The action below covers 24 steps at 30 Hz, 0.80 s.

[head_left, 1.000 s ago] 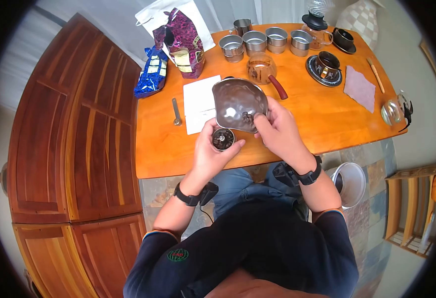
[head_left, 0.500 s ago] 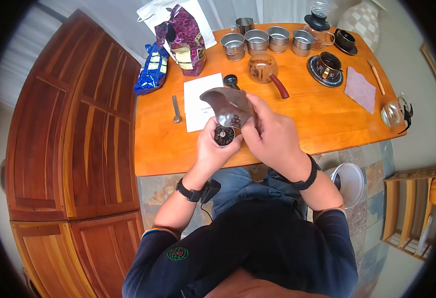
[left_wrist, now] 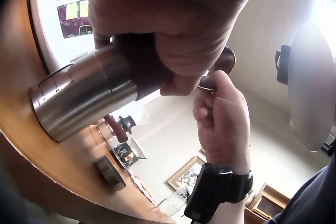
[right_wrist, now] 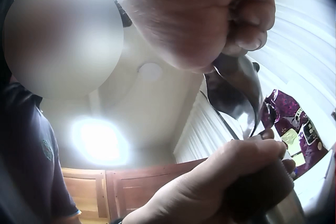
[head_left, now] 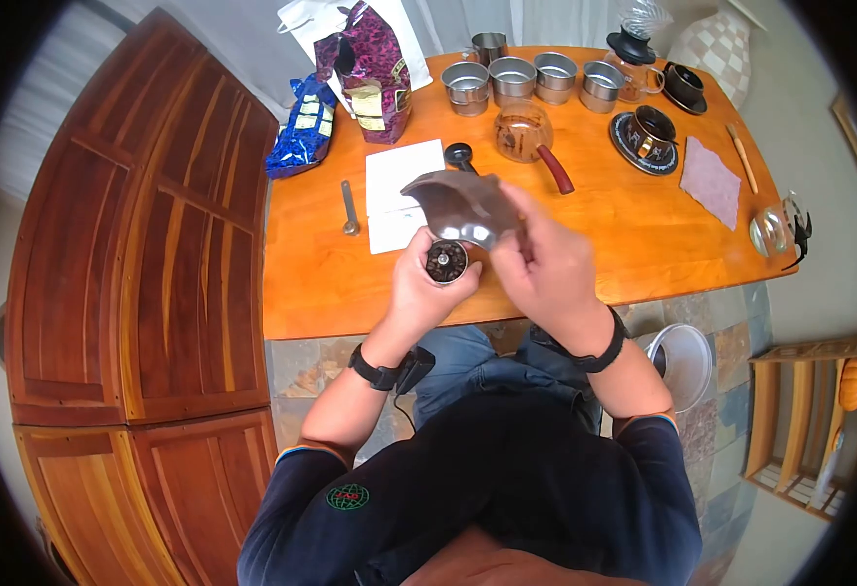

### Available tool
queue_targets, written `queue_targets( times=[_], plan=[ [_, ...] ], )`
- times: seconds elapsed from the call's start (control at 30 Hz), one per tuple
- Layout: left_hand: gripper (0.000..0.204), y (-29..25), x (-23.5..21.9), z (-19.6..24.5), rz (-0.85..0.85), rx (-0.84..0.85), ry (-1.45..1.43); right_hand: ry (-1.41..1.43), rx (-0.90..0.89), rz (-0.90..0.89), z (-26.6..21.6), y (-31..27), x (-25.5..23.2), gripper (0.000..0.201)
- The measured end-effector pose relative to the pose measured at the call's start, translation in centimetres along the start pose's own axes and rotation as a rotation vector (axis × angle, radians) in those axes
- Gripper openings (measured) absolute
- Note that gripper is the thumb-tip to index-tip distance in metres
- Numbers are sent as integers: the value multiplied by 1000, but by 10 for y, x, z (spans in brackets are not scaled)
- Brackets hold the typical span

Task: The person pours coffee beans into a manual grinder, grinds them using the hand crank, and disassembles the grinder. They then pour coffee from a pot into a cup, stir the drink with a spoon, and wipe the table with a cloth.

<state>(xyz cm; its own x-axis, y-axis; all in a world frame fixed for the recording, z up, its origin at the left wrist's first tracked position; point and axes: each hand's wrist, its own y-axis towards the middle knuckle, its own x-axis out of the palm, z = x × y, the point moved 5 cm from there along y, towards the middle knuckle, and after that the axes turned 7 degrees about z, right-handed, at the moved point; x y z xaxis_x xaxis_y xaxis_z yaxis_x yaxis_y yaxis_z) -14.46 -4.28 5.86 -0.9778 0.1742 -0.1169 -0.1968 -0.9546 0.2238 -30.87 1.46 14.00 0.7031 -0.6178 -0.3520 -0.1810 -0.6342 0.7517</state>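
Note:
My left hand (head_left: 418, 296) is wrapped around a steel hand coffee grinder (left_wrist: 84, 95) with a dark band, which stands upright at the front of the table. Dark coffee beans (head_left: 444, 264) fill its open top around a central shaft. A shiny dark dish (head_left: 453, 203) with a curved, spout-like lip is tilted over the grinder, its low edge close by the opening. My right hand (head_left: 557, 273) grips the dish by its right side, thumb on the near edge. In the right wrist view the dish's lip (right_wrist: 247, 121) points down toward the left hand.
Behind the hands lie white sheets (head_left: 404, 181), a metal scoop (head_left: 348, 210) and a black-headed utensil (head_left: 459, 154). Farther back stand a glass pot with a red handle (head_left: 523, 135), several metal cups (head_left: 513, 83), coffee bags (head_left: 375, 78) and a cup on a saucer (head_left: 651, 132).
My right hand has swung the dish left and tipped it steeply over the grinder. Beans seen in the dish earlier no longer show there. The left hand keeps its hold on the grinder.

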Motion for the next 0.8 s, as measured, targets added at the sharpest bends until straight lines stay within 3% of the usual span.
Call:
queue_targets(
  times=[0.03,0.07,0.17,0.2,0.23,0.27,0.33,0.4,0.43,0.5,0.53,0.6,0.67,0.7,0.73,0.8],
  plan=[
    [44,-1,-1,-3,8,10,23,51,116,14,10,-4,-1,43],
    [44,-2,-3,-5,19,17,46,55,110,8,15,-8,-1,43],
    [46,2,-7,1,18,57,64,432,478,151,62,-37,2,30],
    [48,3,-7,3,8,83,89,438,472,140,65,-38,-4,30],
    [48,4,-10,2,20,83,88,567,644,97,71,-44,-9,27],
    [51,4,-12,-3,-12,17,36,694,819,52,72,-50,-9,24],
    [55,4,-13,-4,-41,-46,-16,742,889,90,65,-51,-15,13],
    [59,-2,-19,16,86,224,191,804,1029,121,69,-64,-23,11],
    [59,-7,-21,18,90,224,194,791,1079,118,68,-70,-27,9],
    [61,-29,-33,35,289,531,393,827,1116,57,72,-88,-38,15],
    [61,-40,-40,30,295,528,397,859,1152,0,73,-98,-41,21],
    [61,-68,-51,10,152,513,192,802,1152,-100,69,-114,-48,25],
    [52,-91,-48,-7,-75,252,11,717,1123,-274,59,-118,-48,36],
    [60,-92,-43,3,-203,259,66,733,1109,-321,54,-120,-44,38],
    [60,-95,-44,7,-201,254,69,748,1095,-368,49,-122,-39,40],
    [71,-105,-34,7,-415,130,142,781,1042,-467,44,-129,-24,32]
  ],
)
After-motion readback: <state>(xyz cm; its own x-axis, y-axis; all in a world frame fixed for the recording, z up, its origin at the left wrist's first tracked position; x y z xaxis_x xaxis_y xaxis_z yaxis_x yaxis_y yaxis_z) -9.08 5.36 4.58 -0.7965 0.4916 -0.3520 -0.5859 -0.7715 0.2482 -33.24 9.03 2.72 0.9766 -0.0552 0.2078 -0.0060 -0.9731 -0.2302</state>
